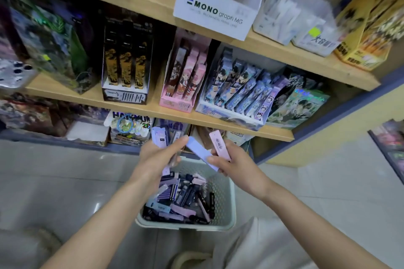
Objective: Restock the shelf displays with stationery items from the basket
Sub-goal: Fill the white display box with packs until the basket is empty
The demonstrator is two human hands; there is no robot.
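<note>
A pale green basket (225, 199) sits on the floor below my hands, filled with several slim pen boxes in purple, pink and black. My left hand (160, 155) grips a bundle of slim boxes (160, 137), and its thumb touches the upper end of a lavender box (202, 155). My right hand (229, 160) holds a pink box with a barcode (219, 145) and pinches the lower part of the lavender box. Both hands hover over the basket, in front of the lowest shelf.
The wooden shelves (175, 113) hold display boxes: a white MONO graph box (216, 11) on top, with black-gold (125, 65), pink (185, 76) and blue (236, 91) displays on the middle shelf. Grey tiled floor lies on both sides of the basket.
</note>
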